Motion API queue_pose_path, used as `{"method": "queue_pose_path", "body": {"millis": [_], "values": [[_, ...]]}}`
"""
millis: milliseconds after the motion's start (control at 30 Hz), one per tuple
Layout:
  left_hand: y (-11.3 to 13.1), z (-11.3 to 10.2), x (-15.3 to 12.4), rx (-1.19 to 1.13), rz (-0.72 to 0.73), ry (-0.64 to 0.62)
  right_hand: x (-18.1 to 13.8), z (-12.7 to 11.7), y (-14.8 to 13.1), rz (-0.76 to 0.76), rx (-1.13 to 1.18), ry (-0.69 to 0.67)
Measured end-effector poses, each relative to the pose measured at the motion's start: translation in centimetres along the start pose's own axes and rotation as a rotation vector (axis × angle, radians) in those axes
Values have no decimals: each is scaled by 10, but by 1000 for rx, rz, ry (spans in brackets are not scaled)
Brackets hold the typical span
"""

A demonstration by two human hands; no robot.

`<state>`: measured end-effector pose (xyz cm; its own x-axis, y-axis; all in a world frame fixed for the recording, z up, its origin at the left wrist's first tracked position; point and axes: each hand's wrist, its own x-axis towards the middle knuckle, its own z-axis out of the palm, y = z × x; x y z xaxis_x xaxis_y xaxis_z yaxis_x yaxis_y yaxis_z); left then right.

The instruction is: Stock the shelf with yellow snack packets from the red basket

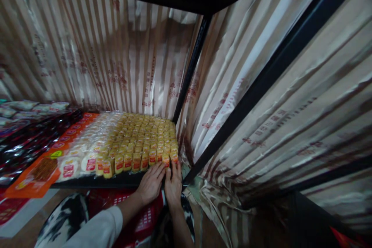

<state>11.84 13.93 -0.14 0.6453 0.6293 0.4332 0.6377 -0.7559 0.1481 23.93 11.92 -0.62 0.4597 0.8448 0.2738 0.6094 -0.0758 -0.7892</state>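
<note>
Rows of small yellow packaged cakes (136, 143) in clear wrappers with red labels stand at the right end of a black shelf. My left hand (151, 183) reaches to the front edge, fingers stretched out against the lower front of the cakes near the corner. Beside it my right hand (173, 186) points forward, fingertips touching the frontmost cakes in the last rows. Neither hand visibly grips a cake, though the fingertips partly cover the packets' lower ends. Left of the yellow rows lie round white packaged cakes (74, 166).
Orange snack bags (31, 178) and dark shiny packets (37, 135) fill the shelf's left. A black post (193, 68) rises at the back corner; another black bar (247, 97) slants on the right. Striped printed sheeting (130, 54) hangs behind. A red basket (142, 221) sits below.
</note>
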Motion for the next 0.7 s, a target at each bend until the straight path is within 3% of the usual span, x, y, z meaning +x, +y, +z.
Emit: {"method": "queue_pose_path", "body": {"millis": [200, 500, 700], "values": [[1, 4, 15, -86, 39, 34, -2, 8, 25, -94, -52, 53], [3, 9, 21, -74, -6, -8, -6, 11, 19, -150, -116, 92], [5, 18, 9, -112, -67, 26, -7, 10, 17, -150, -131, 94]]}}
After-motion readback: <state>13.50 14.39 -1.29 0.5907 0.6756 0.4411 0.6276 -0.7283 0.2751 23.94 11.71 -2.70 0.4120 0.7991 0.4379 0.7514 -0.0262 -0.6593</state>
